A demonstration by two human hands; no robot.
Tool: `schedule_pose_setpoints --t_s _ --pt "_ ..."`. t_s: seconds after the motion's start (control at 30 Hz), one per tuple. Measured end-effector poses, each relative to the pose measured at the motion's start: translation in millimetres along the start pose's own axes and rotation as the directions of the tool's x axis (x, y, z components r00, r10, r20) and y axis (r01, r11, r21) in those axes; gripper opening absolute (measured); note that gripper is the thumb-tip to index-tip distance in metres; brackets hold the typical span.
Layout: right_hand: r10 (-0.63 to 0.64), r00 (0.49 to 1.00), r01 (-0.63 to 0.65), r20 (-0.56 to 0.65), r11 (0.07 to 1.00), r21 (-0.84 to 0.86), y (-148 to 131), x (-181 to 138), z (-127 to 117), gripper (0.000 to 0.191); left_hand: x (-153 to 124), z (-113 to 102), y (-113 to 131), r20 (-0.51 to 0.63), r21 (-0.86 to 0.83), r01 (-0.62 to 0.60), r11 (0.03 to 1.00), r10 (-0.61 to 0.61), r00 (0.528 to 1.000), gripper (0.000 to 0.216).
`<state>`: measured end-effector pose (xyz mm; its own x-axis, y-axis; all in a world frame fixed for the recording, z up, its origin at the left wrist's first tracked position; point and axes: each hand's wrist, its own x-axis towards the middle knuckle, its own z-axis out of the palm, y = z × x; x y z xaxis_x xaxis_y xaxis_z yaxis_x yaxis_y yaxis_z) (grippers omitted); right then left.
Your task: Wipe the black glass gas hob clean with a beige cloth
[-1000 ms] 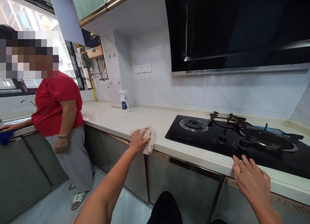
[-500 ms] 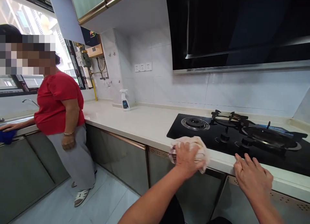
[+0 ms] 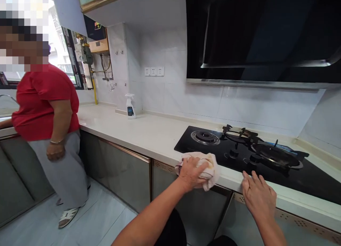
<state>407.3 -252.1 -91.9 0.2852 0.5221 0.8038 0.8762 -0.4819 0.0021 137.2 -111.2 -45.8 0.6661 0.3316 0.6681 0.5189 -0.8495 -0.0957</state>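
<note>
My left hand is closed round a crumpled pale pink cloth at the front edge of the white countertop. Part of the cloth hangs over the edge, just in front of the black gas hob. To the right, my right hand lies palm down on the counter's front edge, fingers stretched towards the hob, holding nothing. The nearest control knob stands just beyond its fingertips.
A white spray bottle stands at the back of the counter. Loose pan supports lie on the hob. Above hangs a black range hood. At the left stands a person in a red shirt. Cabinet doors are below.
The view has turned slightly right, so everything sits further left. My left hand still grips the cloth at the counter edge, and my right hand stays resting there.
</note>
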Motion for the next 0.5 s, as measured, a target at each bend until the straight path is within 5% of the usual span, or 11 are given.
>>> schedule_pose_setpoints --t_s 0.27,0.37,0.5 --pt "-0.009 0.999 0.010 -0.049 1.000 0.013 -6 1 -6 0.046 -51 -57 -138 -0.011 0.170 0.244 0.955 -0.246 0.969 0.060" --pt "0.001 0.999 0.000 -0.046 1.000 0.020 -9 2 -5 0.045 -48 -70 -139 0.056 0.228 0.356 0.906 -0.377 0.925 0.058" --pt "0.026 0.999 -0.024 -0.030 0.999 0.044 -8 1 -1 0.047 -27 -53 -82 0.079 0.201 0.402 0.893 -0.424 0.902 0.057"
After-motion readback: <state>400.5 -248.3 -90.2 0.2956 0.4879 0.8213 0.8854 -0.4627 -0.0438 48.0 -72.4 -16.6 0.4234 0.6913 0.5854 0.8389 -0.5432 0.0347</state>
